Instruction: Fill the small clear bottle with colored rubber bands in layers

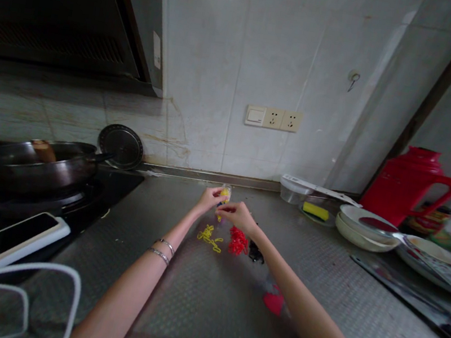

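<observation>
Both arms reach out over the middle of the steel table (203,308), and the hands meet well back on it, near the wall; the left hand (209,198) is closed narrowly round a small clear jar (225,193) with yellow inside, held upright just above the table; the right hand (239,214) touches the left, its fingertips pinched together just under the jar; what they pinch is too small to tell.

Directly below the hands lie loose yellow pieces (210,237); just beside them, on the right, a red heap (237,241); against that a smaller dark heap (256,251), partly hidden by the right forearm; a blurred red patch (273,303) lies nearer the body, beside the same arm.

The bare stretch of table runs from these heaps to the near edge and between the two forearms. On the left it ends at the black hob, where a wok (38,162) sits with a round lid (120,145) leaning on the wall behind it; a phone (4,239) and a white cable (40,282) lie at the near left corner. On the right it is bounded by stacked plates (362,236), a yellow sponge (315,210), a clear tub (292,191) and a red jug (407,183); all are well apart from the hands.
</observation>
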{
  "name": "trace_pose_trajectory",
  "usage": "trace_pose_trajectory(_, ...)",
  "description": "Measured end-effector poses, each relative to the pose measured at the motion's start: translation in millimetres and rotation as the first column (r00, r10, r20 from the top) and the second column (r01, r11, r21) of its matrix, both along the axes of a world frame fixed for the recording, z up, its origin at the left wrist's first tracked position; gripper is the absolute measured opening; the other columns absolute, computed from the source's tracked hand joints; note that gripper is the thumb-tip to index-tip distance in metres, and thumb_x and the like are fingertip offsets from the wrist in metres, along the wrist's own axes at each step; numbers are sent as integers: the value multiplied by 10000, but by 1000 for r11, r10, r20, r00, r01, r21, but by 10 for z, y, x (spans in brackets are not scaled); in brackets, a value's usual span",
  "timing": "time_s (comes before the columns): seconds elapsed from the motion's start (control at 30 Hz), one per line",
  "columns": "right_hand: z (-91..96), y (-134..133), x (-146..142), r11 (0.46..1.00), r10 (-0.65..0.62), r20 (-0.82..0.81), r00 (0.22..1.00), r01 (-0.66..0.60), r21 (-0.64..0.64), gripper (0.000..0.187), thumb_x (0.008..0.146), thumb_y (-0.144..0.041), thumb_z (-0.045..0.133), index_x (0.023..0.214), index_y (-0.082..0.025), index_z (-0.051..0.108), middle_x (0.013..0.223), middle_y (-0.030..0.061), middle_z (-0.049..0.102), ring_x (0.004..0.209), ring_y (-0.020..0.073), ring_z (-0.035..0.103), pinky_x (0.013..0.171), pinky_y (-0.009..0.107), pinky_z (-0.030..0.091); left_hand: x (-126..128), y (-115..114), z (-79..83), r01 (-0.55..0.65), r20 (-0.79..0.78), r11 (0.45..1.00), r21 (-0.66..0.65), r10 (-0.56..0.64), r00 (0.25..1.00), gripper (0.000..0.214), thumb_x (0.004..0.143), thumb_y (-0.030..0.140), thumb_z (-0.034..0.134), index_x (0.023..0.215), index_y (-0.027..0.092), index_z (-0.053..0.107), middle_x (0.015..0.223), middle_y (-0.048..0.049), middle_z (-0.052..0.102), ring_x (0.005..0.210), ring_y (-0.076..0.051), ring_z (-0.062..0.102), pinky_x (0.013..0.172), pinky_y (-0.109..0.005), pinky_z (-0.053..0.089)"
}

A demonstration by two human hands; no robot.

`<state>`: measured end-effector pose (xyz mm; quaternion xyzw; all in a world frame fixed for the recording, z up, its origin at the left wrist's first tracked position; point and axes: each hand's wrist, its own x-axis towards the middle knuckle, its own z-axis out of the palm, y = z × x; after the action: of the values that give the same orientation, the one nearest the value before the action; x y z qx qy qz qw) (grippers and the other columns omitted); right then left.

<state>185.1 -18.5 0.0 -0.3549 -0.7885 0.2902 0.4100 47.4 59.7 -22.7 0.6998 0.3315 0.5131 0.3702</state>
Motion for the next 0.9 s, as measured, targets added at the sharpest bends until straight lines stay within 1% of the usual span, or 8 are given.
trace_pose_trajectory(0.13, 254, 235, 103, 998, -47, -92, 995, 49, 25, 313, 671, -379, 586, 812, -118, 686, 719, 47, 665, 620, 134, 561, 571, 229, 423, -8, -9, 4, 66, -2, 997, 46, -66, 998, 367, 653, 346, 621, 921, 97, 639, 852, -82, 660, 730, -163, 590, 647, -257, 449)
trace_pose_trajectory(0.23, 446, 442, 154, 988, -149, -158, 976, 154, 24, 318, 647, -367, 602, 794, -96, 681, 696, 56, 659, 572, 120, 539, 516, 215, 403, -12, 2, -21, 45, -9, 998, 39, -45, 999, 349, 669, 341, 604, 929, 111, 640, 843, -79, 660, 708, -156, 591, 641, -255, 450)
trace_pose_trajectory(0.33, 538, 638, 153, 973, -226, -199, 954, 232, 11, 317, 633, -354, 607, 786, -85, 678, 697, 70, 660, 562, 120, 540, 500, 212, 401, -14, 23, -47, 23, -8, 999, 24, -23, 1000, 321, 665, 331, 608, 903, 119, 643, 833, -67, 662, 699, -149, 591, 652, -255, 453)
trace_pose_trajectory(0.43, 518, 779, 104, 968, -246, -187, 951, 251, 3, 308, 627, -341, 610, 788, -88, 677, 706, 75, 664, 580, 130, 557, 506, 214, 413, -12, 31, -48, 25, 2, 999, 26, -25, 1000, 311, 660, 314, 615, 900, 118, 640, 862, -72, 660, 715, -150, 591, 664, -255, 456)
trace_pose_trajectory(0.53, 456, 846, 49, 966, -248, -117, 962, 255, 50, 271, 636, -323, 607, 770, -100, 682, 695, 65, 667, 597, 140, 570, 533, 222, 424, -5, 26, -36, 4, -3, 1000, 4, -4, 1000, 304, 648, 295, 628, 883, 103, 640, 845, -82, 661, 690, -150, 589, 642, -256, 459)
trace_pose_trajectory(0.67, 412, 842, 30, 956, -259, -14, 966, 259, 142, 211, 658, -288, 599, 753, -123, 690, 708, 51, 672, 650, 156, 589, 604, 238, 434, -2, 19, -28, -21, -10, 1000, -3, 21, 1000, 311, 640, 284, 637, 894, 106, 639, 853, -81, 662, 686, -149, 589, 632, -253, 459)
trace_pose_trajectory(0.77, 415, 807, 54, 951, -266, 16, 964, 259, 168, 201, 674, -279, 588, 769, -136, 691, 739, 48, 674, 681, 163, 593, 636, 248, 442, -3, 10, -23, -11, -15, 1000, 7, 11, 1000, 305, 646, 296, 633, 887, 110, 642, 851, -78, 663, 693, -149, 590, 629, -246, 457)
trace_pose_trajectory(0.9, 419, 770, 104, 946, -253, 52, 966, 235, 222, 181, 689, -272, 572, 753, -149, 687, 792, 53, 667, 736, 167, 590, 674, 254, 445, 4, 10, -16, -29, -15, 999, -25, 28, 999, 310, 637, 282, 643, 889, 102, 644, 834, -83, 665, 692, -152, 589, 630, -250, 459)
